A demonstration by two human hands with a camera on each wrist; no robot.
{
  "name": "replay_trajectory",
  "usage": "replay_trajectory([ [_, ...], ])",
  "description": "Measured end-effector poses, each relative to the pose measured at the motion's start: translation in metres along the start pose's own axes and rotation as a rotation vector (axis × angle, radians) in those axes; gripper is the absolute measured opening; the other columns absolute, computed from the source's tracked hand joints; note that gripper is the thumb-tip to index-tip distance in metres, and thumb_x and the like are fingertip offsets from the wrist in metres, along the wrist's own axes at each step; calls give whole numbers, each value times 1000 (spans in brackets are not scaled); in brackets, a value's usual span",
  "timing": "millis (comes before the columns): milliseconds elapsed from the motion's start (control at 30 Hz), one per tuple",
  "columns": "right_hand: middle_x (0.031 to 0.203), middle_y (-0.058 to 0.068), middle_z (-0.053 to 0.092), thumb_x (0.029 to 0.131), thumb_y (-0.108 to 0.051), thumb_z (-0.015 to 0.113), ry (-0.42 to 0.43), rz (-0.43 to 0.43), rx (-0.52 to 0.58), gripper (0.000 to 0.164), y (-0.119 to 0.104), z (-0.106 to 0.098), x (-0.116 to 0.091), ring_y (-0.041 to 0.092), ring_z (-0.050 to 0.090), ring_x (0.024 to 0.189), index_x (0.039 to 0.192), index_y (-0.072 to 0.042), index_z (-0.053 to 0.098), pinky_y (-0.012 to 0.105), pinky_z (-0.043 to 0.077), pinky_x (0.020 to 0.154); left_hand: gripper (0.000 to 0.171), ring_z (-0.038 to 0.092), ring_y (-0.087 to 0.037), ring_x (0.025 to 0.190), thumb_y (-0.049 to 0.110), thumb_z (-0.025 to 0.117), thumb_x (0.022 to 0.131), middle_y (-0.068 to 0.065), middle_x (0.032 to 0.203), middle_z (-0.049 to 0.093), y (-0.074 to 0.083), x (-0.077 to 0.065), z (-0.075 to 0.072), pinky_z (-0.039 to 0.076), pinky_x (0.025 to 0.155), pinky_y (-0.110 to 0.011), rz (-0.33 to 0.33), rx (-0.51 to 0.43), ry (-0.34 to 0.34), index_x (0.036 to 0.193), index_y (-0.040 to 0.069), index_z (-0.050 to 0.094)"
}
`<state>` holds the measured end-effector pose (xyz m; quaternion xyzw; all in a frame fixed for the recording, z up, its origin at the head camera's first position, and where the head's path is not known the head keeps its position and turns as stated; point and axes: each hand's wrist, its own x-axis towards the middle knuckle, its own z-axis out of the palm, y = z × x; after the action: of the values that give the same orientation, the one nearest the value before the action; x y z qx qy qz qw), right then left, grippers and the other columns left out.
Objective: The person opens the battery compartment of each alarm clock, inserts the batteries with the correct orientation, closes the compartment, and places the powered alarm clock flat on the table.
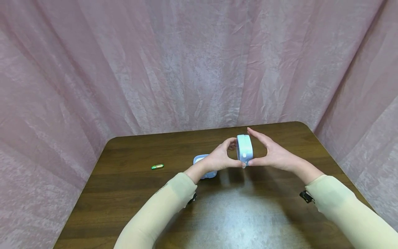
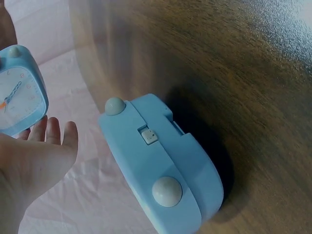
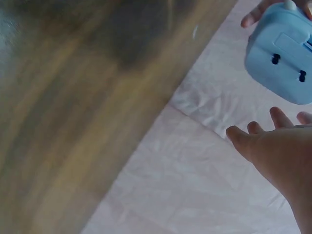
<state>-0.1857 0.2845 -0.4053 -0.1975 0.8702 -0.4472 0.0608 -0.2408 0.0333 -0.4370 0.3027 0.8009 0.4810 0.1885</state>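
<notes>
My left hand holds a light-blue alarm clock up above the table, its thumb at the lower edge. In the left wrist view the clock's white dial shows; the right wrist view shows its back, with a rectangular panel outline and two dark marks. On the clock's other side is my right hand, its thumb at the bottom edge and its fingers stretched out, apart from the back. Beneath my left wrist, a second light-blue thing with round white knobs rests on the table, partly hidden in the head view.
A small green battery lies on the wooden table, left of the hands. Pink curtains hang behind the table and along both sides. Light reflects off the tabletop near the front.
</notes>
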Motion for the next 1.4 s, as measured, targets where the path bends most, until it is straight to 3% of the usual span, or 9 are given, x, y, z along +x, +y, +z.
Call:
replay_trajectory([
  [233,167,12,18,76,-47,91,-15,-3,-167,112,-8,0,5,36,11,152,164,-35,22,72,21,111,99,45,-21,133,46,87,78,6,140,47,-1,0,1,39,109,-42,-4,43,-19,156,17,34],
  [400,166,17,21,73,-53,91,-9,-7,-271,112,-12,0,7,37,13,152,163,-29,29,71,24,110,99,44,-18,131,47,87,77,6,139,46,0,-1,1,40,108,-41,-10,76,-14,155,19,35],
  [633,162,15,30,73,-54,90,13,-10,-378,106,-13,1,9,34,19,151,160,-25,37,68,30,109,100,42,-15,131,48,87,77,8,141,46,-1,-2,2,39,108,-39,-17,115,-17,157,20,33],
  [900,156,9,41,73,-45,92,42,-57,-335,99,-10,4,10,33,24,147,155,-17,44,65,30,110,104,40,-17,133,47,87,78,7,146,42,-1,-3,3,38,109,-39,-14,76,-47,159,19,27],
  [1067,155,5,42,74,-47,92,75,-44,-247,97,-3,4,7,31,25,145,155,-23,44,66,30,108,115,38,-19,139,47,88,78,8,155,36,-1,-4,3,36,112,-41,1,27,-52,164,19,16],
  [1167,155,2,41,75,-49,91,83,-19,-191,97,0,3,5,31,23,146,156,-27,42,68,29,107,118,34,-19,143,48,87,79,11,159,34,-2,-5,3,34,113,-45,-29,-17,-50,166,21,11],
  [1400,157,3,38,77,-40,91,135,9,-83,96,6,7,2,32,23,145,158,-26,40,71,25,108,113,35,-17,142,46,85,82,9,161,32,-3,-7,3,35,113,-43,-59,-112,-53,166,21,12],
])
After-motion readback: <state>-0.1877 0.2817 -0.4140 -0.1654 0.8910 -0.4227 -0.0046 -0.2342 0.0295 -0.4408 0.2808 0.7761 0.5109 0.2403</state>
